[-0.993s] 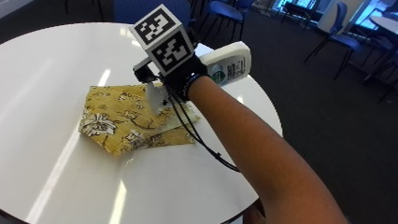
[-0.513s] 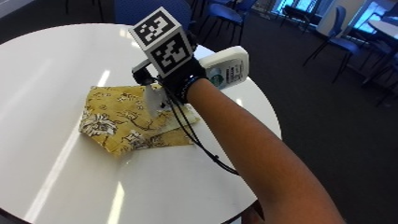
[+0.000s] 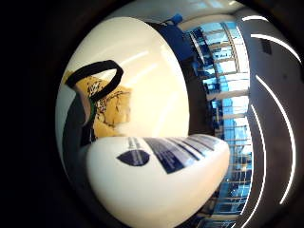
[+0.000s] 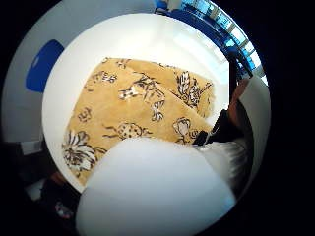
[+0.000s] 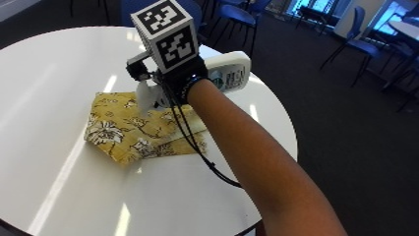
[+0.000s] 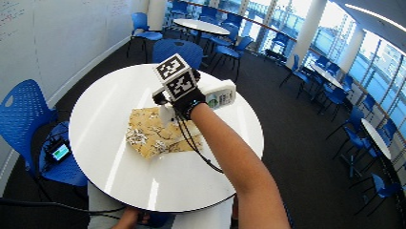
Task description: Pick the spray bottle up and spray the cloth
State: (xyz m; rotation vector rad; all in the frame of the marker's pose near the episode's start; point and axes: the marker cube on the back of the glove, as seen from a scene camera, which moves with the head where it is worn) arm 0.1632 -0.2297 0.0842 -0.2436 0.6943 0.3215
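On the round white table (image 5: 59, 64) lies a yellow cloth (image 5: 118, 130) with a dark flower print, partly folded. My gloved right hand (image 5: 187, 81) hovers just above the cloth's far side and grips a white spray bottle (image 5: 229, 73). The bottle is tilted, its labelled body pointing away over the table and its spray head (image 5: 145, 93) aimed down at the cloth. The wide outside view shows the same: hand (image 6: 187, 100), bottle (image 6: 220, 95), cloth (image 6: 149, 133). In the palm views the bottle (image 3: 156, 175) (image 4: 157, 191) sits close to the palm, with the cloth (image 4: 133, 113) (image 3: 111, 107) below it.
The table's edge (image 5: 288, 142) curves past my forearm. Blue chairs (image 6: 25, 119) (image 5: 235, 14) stand around the table on the dark floor. Bare tabletop (image 6: 107, 95) surrounds the cloth on all sides.
The hand keeps gripping the bottle over the cloth; its place and tilt have barely shifted.
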